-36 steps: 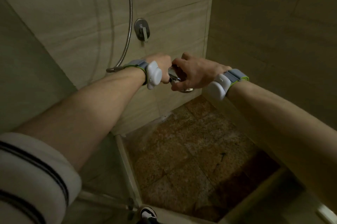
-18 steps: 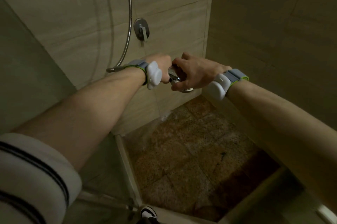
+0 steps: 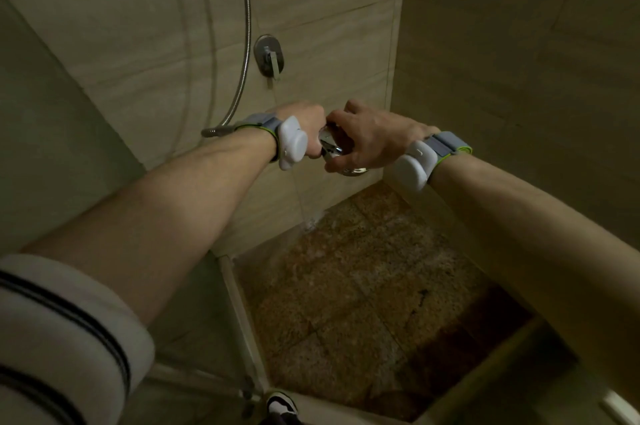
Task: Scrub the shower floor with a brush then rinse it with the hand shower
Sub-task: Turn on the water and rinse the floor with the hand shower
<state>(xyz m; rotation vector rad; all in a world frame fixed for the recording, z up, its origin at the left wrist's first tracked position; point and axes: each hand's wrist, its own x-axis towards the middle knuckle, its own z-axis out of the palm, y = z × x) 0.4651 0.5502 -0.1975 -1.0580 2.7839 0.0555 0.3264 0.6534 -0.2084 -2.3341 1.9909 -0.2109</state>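
Both my hands meet on the chrome hand shower [image 3: 333, 147] in front of the back wall. My left hand [image 3: 306, 125] is closed around its handle, and my right hand [image 3: 372, 137] wraps over its head, whose rim shows below the fingers. Its metal hose [image 3: 246, 43] runs up the wall from behind my left wrist. A thin stream of water falls from the hand shower and splashes at the wall's foot on the wet brown stone shower floor [image 3: 363, 303]. No brush is in view.
A chrome mixer valve [image 3: 268, 55] with a lever sits on the beige tiled back wall. A glass panel edge and floor rail [image 3: 242, 313] border the floor on the left, a raised kerb [image 3: 502, 355] on the right. My shoe [image 3: 282, 405] stands at the threshold.
Both hands have stayed on the hand shower in nearly the same place. The thin stream of water and its splash at the wall's foot have grown more distinct.
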